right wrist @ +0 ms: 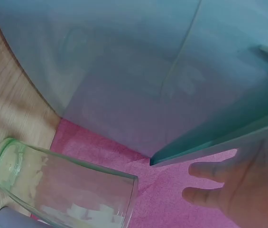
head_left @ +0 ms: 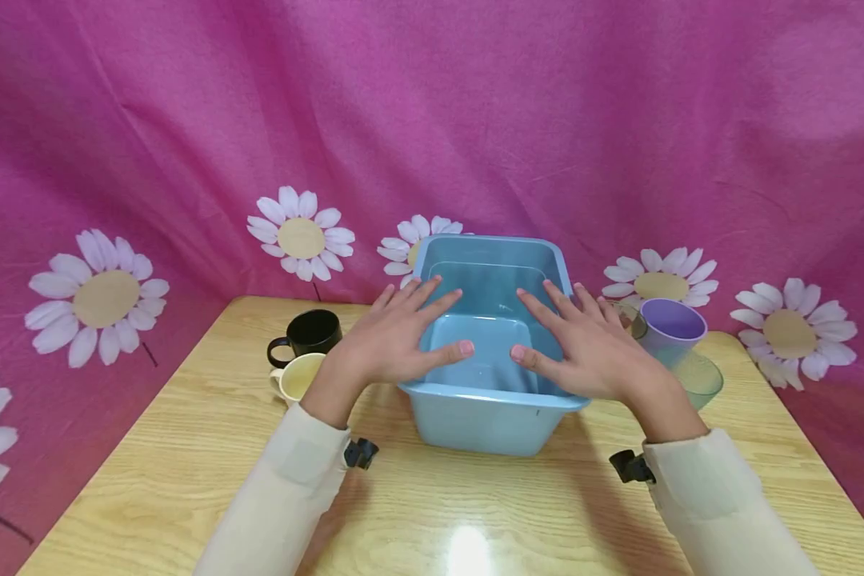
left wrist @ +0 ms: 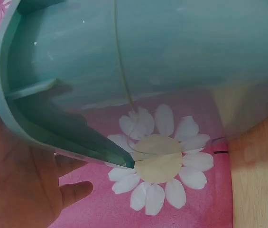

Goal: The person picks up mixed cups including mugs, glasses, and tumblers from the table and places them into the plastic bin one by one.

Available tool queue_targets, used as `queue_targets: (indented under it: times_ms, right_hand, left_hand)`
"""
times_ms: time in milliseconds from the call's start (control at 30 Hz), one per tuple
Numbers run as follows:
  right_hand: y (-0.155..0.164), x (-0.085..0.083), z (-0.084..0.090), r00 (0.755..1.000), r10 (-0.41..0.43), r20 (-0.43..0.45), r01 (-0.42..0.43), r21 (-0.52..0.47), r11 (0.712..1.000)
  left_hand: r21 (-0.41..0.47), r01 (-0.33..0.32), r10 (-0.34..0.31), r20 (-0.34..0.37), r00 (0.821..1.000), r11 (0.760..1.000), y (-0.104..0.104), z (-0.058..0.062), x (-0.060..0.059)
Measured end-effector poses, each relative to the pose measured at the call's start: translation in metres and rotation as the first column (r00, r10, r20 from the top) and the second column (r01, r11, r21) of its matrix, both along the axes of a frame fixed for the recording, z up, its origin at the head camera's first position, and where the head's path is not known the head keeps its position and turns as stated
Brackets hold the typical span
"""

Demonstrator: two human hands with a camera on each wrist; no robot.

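Note:
A light blue plastic basin (head_left: pixel 486 424) stands on the table in the head view, its inside bare. Over its left rim my left hand (head_left: pixel 396 336) is spread, palm down, with straight fingers. My right hand (head_left: pixel 594 344) is spread the same way over the right rim. Neither hand curls round the basin; whether the palms touch the rim is hard to tell. From below, the left wrist view shows the basin's side (left wrist: pixel 171 52) and rim beside the hand (left wrist: pixel 20 190). In the right wrist view, the fingers reach past the rim of the basin (right wrist: pixel 115 71).
Left of the basin stand a black mug (head_left: pixel 315 332) and a cream mug (head_left: pixel 298 378). To the right are a purple cup (head_left: pixel 673 320), a greenish glass (head_left: pixel 700 380) and another clear glass (head_left: pixel 625 312), partly hidden. A pink flowered cloth (head_left: pixel 432 120) hangs behind the wooden table (head_left: pixel 418 512).

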State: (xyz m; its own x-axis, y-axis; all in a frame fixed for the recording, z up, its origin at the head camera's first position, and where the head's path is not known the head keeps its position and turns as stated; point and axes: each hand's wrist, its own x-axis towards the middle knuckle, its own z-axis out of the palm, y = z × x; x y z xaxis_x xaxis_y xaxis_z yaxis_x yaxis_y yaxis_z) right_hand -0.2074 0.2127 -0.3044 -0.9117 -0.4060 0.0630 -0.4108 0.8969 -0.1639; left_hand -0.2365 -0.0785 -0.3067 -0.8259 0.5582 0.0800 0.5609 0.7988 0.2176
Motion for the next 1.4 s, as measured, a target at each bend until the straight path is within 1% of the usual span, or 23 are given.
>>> queue_targets:
  times_ms: [133,267,367,500,600,633,700,867,933,1067,1100,1167,1233,1300,1333,1400]
  right_hand:
    - [0.000,-0.002,0.001,1.000,0.004,-0.003,-0.004,-0.002,1.000]
    - [0.001,-0.004,0.003,1.000,0.010,-0.012,-0.010,-0.014,1.000]
    - [0.003,-0.005,0.005,0.999,0.022,-0.029,-0.023,-0.032,0.999]
    - [0.008,-0.007,0.007,0.996,0.039,-0.079,-0.044,-0.063,0.997]
    - [0.012,-0.008,0.009,0.993,0.036,-0.114,-0.046,-0.087,0.995]
    - [0.013,-0.008,0.009,0.992,0.029,-0.119,-0.041,-0.095,0.995]
    - [0.016,-0.007,0.010,0.991,0.013,-0.131,-0.026,-0.103,0.994]
    - [0.028,-0.007,0.010,0.987,-0.026,-0.158,0.005,-0.130,0.992]
    - [0.034,-0.007,0.009,0.986,-0.035,-0.166,0.010,-0.150,0.989]
    - [0.047,-0.006,0.008,0.986,-0.045,-0.163,0.017,-0.172,0.985]
    - [0.051,-0.006,0.008,0.985,-0.051,-0.163,0.022,-0.175,0.984]
    - [0.057,-0.005,0.006,0.984,-0.054,-0.169,0.024,-0.176,0.984]
    - [0.064,-0.005,0.005,0.981,-0.055,-0.186,0.022,-0.179,0.984]
    - [0.070,-0.005,0.003,0.977,-0.055,-0.207,0.017,-0.182,0.983]
    - [0.074,-0.005,0.002,0.975,-0.055,-0.217,0.015,-0.179,0.984]
    - [0.080,-0.004,0.001,0.971,-0.066,-0.228,0.027,-0.172,0.985]
  left_hand:
    - [0.037,-0.007,0.006,0.014,1.000,0.999,-0.003,0.001,-0.005]
    - [0.111,-0.016,0.010,0.054,0.998,0.994,-0.010,0.000,-0.013]
    - [0.172,-0.039,0.024,0.087,0.996,0.984,-0.016,-0.003,-0.019]
    - [0.275,-0.085,0.049,0.136,0.990,0.958,-0.021,-0.006,-0.025]
    - [0.367,-0.119,0.063,0.163,0.985,0.922,-0.020,-0.010,-0.027]
    - [0.397,-0.130,0.067,0.169,0.983,0.909,-0.020,-0.011,-0.027]
    - [0.464,-0.149,0.069,0.186,0.980,0.873,-0.019,-0.014,-0.028]
    - [0.594,-0.237,0.098,0.257,0.961,0.769,-0.019,-0.024,-0.030]
    - [0.622,-0.274,0.118,0.280,0.953,0.734,-0.019,-0.027,-0.031]
    - [0.657,-0.323,0.155,0.302,0.941,0.681,-0.021,-0.033,-0.033]
    - [0.667,-0.337,0.163,0.311,0.936,0.665,-0.021,-0.035,-0.033]
    - [0.691,-0.370,0.173,0.340,0.924,0.621,-0.021,-0.037,-0.033]
    - [0.720,-0.406,0.166,0.383,0.909,0.563,-0.021,-0.039,-0.033]
    - [0.746,-0.432,0.144,0.421,0.895,0.507,-0.021,-0.042,-0.033]
    - [0.755,-0.442,0.133,0.436,0.890,0.485,-0.021,-0.043,-0.034]
    - [0.769,-0.453,0.112,0.454,0.884,0.451,-0.021,-0.044,-0.034]
